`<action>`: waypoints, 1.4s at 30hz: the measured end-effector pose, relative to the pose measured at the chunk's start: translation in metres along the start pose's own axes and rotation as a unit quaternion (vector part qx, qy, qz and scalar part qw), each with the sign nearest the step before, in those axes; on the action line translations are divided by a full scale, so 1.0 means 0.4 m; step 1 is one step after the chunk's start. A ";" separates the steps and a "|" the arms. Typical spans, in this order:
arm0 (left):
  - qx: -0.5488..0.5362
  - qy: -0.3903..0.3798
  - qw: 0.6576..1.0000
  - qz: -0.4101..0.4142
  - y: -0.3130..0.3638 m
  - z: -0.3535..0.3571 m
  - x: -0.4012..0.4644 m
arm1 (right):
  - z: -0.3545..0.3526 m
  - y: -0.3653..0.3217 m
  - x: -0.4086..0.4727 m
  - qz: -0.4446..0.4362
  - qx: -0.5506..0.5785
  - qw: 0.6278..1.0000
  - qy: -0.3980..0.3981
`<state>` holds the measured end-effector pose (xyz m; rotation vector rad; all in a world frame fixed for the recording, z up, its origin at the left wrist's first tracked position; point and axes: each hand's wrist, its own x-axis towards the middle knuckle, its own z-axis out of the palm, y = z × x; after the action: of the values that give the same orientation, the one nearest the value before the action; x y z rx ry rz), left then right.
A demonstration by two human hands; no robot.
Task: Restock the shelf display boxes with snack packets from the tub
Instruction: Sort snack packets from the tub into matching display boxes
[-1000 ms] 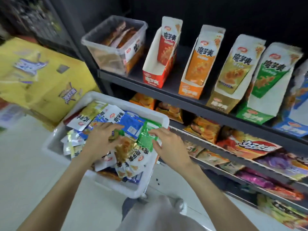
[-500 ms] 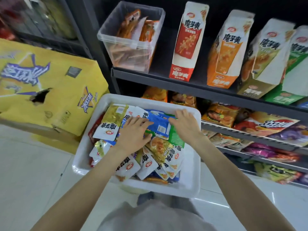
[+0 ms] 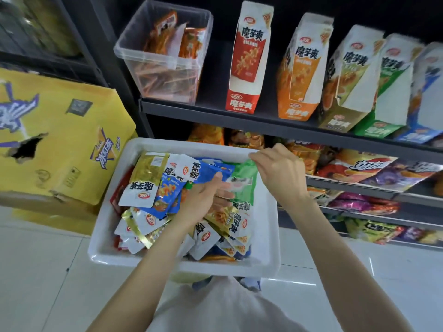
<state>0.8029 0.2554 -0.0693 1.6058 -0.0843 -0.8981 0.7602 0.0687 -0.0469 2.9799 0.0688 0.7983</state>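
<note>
Nearest, bare forearms reaching over a white tub (image 3: 268, 231), smooth moulded plastic with a rounded rim, heaped with glossy foil packets (image 3: 146, 178): gold, blue, white-ended, flat and crinkly, lying every way. Left hand (image 3: 203, 200) now deeper in the heap than half a second ago, fingers curled round what looks like a small clutch of packets, though blur there hides exactly which. Right hand (image 3: 279, 171) shifted from the blue packet to the green packet (image 3: 244, 176), pinching its top corner at the tub's far rim and lifting it off the pile. Sorting by colour apparently under way; green one picked out, likely bound for the matching box.

Beyond, a dark metal shelf (image 3: 215, 111) carrying tall card boxes with slanted open fronts: red box (image 3: 247, 68), orange box (image 3: 299, 75), gold box (image 3: 345, 92), green box (image 3: 381, 104), blue one cut off at the edge. Left of them a clear bin (image 3: 165, 65), rigid and see-through, part full of orange packets. Lower shelves full of shiny bags. Off left, a yellow carton (image 3: 60, 140), matte card, torn open in one spot.
</note>
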 end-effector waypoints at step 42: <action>0.413 0.048 0.795 0.441 0.575 0.715 0.453 | -0.247 0.818 0.069 0.184 0.089 0.962 0.179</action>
<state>0.8589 -0.1319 0.0505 2.0675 -1.1975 0.0161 0.7440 -0.2519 0.0735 3.0083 -0.4329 1.4387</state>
